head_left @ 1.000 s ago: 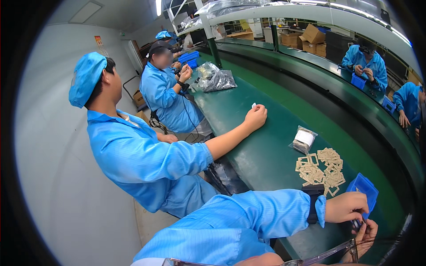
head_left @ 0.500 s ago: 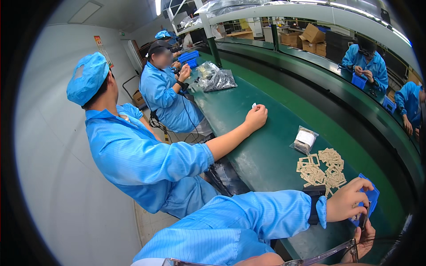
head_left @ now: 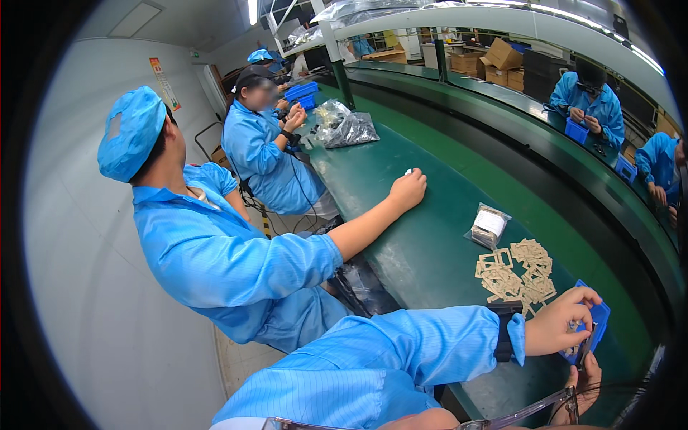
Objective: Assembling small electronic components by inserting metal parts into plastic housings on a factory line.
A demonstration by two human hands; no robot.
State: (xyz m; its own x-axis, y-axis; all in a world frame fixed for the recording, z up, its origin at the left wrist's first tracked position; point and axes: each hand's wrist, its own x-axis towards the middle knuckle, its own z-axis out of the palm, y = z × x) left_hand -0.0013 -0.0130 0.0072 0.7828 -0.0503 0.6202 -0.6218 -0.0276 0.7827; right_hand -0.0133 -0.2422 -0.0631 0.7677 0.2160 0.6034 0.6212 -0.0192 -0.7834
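You're apparently handling a dark piece (head_left: 587,347), your right hand (head_left: 589,381) gripping it by the blue bin (head_left: 602,317), your left hand (head_left: 557,322) unclear in grip; the next move likely calls for steadiness.

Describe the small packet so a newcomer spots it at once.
On the long green table, find the heap of tan frames near the left hand. Just beyond it lies the small packet; its white label sets it apart from that heap and the larger silvery bag farther away.
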